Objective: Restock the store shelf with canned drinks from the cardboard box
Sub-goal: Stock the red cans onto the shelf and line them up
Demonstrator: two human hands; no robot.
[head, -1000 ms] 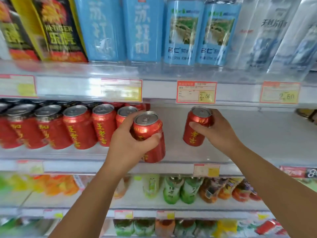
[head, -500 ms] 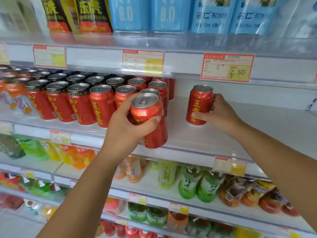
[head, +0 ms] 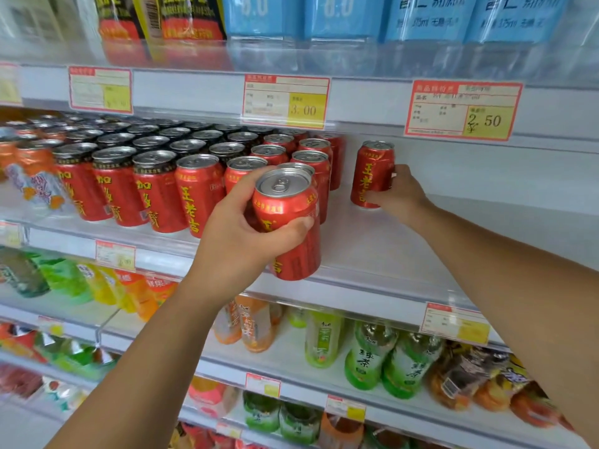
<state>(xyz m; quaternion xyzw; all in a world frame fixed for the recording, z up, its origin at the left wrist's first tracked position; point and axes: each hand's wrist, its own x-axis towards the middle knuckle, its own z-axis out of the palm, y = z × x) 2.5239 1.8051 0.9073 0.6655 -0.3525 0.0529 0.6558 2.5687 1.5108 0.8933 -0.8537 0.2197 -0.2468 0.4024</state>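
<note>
My left hand (head: 240, 234) grips a red can with yellow lettering (head: 291, 228), tilted at the front edge of the white shelf (head: 405, 254), just in front of the last row of cans. My right hand (head: 400, 197) holds a second red can (head: 372, 175) upright on the shelf, deep in, a gap to the right of the rows. Several rows of the same red cans (head: 155, 186) fill the shelf's left part. The cardboard box is out of view.
Bare white shelf stretches to the right of my right hand. The shelf above carries price tags (head: 462, 110) and blue bottle packs (head: 421, 17). Below stand green tea bottles (head: 366, 358) and orange drinks (head: 252, 322).
The view has shifted, bringing more can rows into sight at left. My right hand has carried its can deeper onto the shelf. My left hand still grips its can by the front edge.
</note>
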